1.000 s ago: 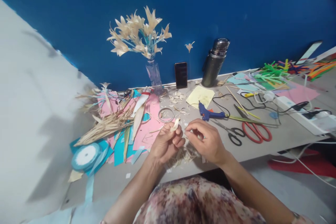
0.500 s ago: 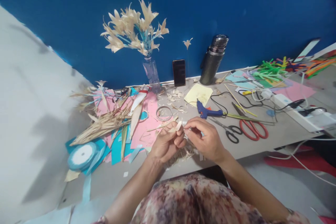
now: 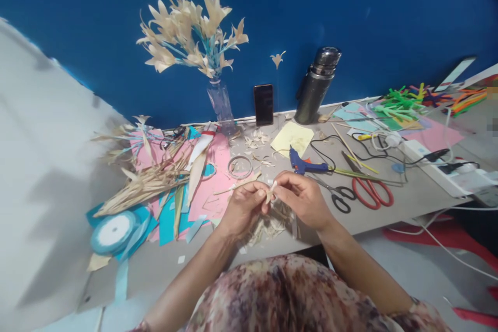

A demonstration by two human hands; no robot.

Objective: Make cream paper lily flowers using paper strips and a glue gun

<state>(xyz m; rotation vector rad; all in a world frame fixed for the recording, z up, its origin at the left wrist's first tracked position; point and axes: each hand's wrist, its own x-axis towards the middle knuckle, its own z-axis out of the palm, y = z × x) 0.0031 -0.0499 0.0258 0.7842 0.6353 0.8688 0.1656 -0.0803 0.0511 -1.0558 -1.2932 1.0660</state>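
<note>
My left hand (image 3: 245,208) pinches a small cream husk flower (image 3: 270,195) between thumb and fingers, above the front part of the table. From the other side my right hand (image 3: 305,199) grips the same piece with thumb and forefinger, so the two hands nearly touch. Fingers hide much of the piece. Husk scraps (image 3: 268,228) lie just below the hands. Beyond them are a roll of tape (image 3: 240,157) and a blue glue gun (image 3: 307,166). Black-handled scissors (image 3: 342,202) and red-handled scissors (image 3: 373,198) rest to the right.
A clear bottle (image 3: 221,106) holds a bunch of husk flowers (image 3: 190,26) against the blue wall. Near it stand a phone (image 3: 263,105) and a thermos (image 3: 317,85). Left are dried husks (image 3: 143,189) and a blue ribbon spool (image 3: 112,232); right, a power strip (image 3: 436,168) with cables.
My hands have come closer together, and the small husk piece has turned between the fingertips. My right fingertips now cover part of it. The view has shifted slightly.
</note>
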